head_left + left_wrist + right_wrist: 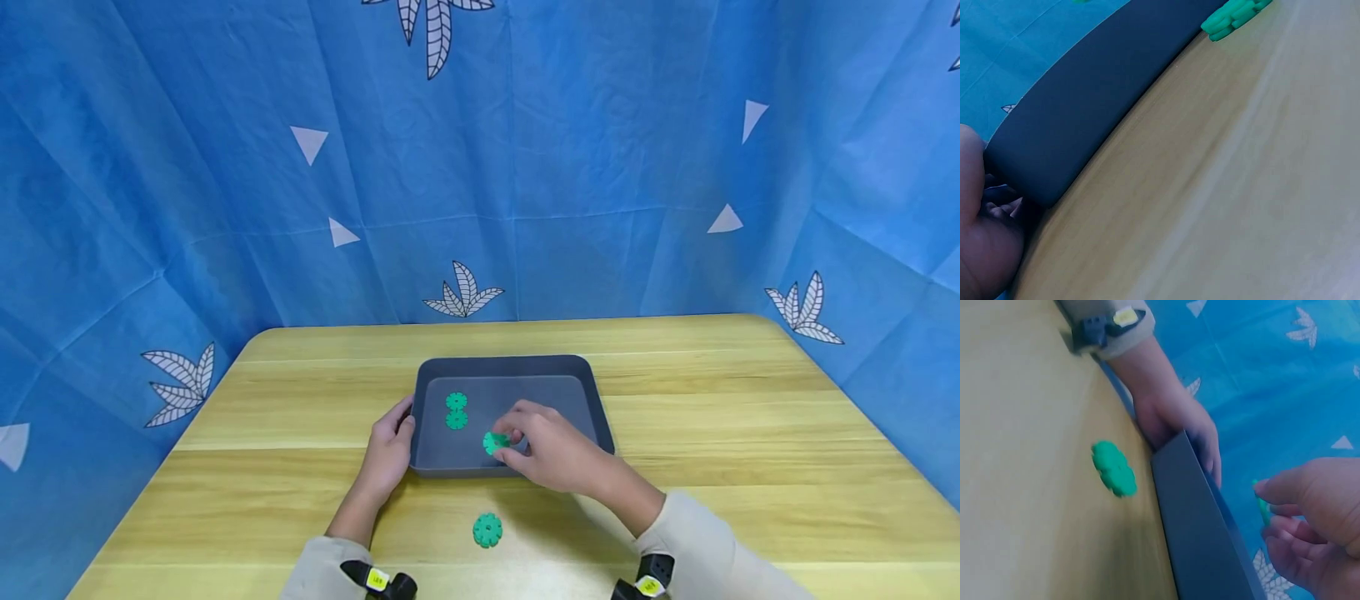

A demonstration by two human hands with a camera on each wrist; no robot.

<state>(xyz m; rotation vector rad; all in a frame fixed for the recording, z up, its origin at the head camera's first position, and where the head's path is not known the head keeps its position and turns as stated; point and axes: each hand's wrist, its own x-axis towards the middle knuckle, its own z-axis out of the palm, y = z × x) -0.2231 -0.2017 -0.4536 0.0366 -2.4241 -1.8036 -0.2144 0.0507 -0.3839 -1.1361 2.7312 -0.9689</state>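
Observation:
A dark grey tray (577, 379) sits mid-table with two joined green snowflake discs (456, 411) lying inside it. My right hand (551, 450) reaches over the tray's near edge and pinches another green disc (495, 442) between its fingertips; the same disc (1264, 509) shows edge-on in the right wrist view. My left hand (390, 450) holds the tray's left front corner, fingers (1207, 447) curled over the rim. A loose green disc (487, 530) lies on the wooden table in front of the tray, and that loose disc (1235, 15) appears beside the tray wall (1085, 112).
The wooden table (750, 433) stretches wide on both sides of the tray. Blue patterned cloth (525, 167) hangs behind and around the table on three sides.

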